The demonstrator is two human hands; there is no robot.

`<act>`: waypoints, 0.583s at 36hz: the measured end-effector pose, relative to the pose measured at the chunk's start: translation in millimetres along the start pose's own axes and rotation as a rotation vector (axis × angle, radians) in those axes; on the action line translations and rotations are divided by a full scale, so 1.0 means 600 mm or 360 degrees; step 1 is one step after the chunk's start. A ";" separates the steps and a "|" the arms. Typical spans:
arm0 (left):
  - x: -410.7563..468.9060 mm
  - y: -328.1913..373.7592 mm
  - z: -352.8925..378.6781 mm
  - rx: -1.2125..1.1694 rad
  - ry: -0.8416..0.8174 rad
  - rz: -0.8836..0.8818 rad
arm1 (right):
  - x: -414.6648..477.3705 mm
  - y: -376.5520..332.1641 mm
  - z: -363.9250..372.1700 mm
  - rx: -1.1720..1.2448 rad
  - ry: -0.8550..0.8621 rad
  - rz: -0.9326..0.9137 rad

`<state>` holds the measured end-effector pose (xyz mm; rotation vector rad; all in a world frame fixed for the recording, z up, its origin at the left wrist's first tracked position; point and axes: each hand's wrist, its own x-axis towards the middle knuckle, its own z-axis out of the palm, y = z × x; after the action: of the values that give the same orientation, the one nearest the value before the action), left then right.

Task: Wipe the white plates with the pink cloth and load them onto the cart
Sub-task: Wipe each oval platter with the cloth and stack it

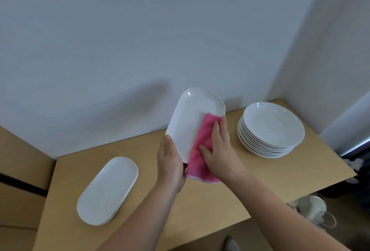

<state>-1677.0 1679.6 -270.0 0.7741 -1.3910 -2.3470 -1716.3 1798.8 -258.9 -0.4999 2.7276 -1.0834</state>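
A white oval plate point(190, 116) is held tilted up above the wooden table point(200, 200). My left hand point(170, 162) grips its lower edge from the left. My right hand point(218, 146) presses the pink cloth point(200, 150) flat against the plate's right side. The cloth hangs down past the plate's bottom edge. On the table's left lie stacked white oval plates point(108, 190). A stack of several round white plates point(270, 130) stands at the right rear. No cart can be made out.
Grey walls close in behind and on the right of the table. White cups or jugs point(312, 208) sit below the table's right edge, beside dark objects point(356, 170). A wooden surface point(20, 170) lies to the left.
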 end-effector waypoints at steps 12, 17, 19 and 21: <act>0.010 0.007 -0.047 0.0369 -0.0171 -0.0116 | 0.081 0.056 -0.057 0.0472 0.0370 0.0185; 0.029 0.035 -0.077 0.0694 -0.0331 -0.0213 | 0.089 0.085 -0.095 0.0165 0.0041 0.0057; 0.044 0.058 -0.084 0.0800 -0.0411 -0.0249 | 0.087 0.085 -0.102 0.0205 -0.0065 -0.0024; 0.059 0.082 -0.085 0.0878 -0.0495 -0.0249 | 0.087 0.079 -0.110 0.0255 -0.0073 -0.0070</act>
<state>-1676.0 1601.2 -256.8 0.6862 -2.2414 -2.2848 -1794.6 1853.9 -245.0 -0.5543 2.5746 -1.2716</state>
